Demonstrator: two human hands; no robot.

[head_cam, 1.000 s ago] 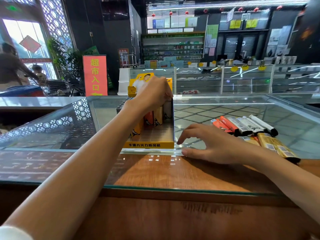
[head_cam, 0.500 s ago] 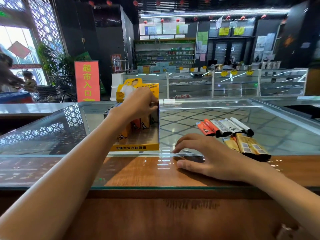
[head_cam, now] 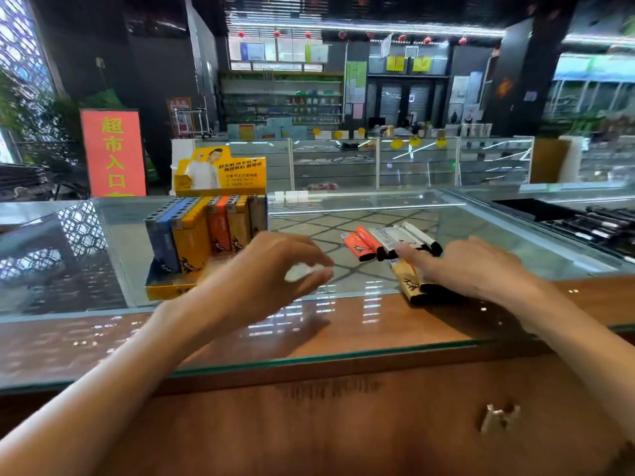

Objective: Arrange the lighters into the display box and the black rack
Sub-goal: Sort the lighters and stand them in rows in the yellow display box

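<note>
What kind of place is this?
Probably a shop: there's a glass counter, a yellow display box full of lighters, and stocked shelves behind.

One display box holds five rows of upright lighters: one blue, two yellow, one orange and one beige, the number in each row unclear. Loose on the glass lie two orange lighters, three white lighters and at least two gold lighters, partly hidden.
</note>
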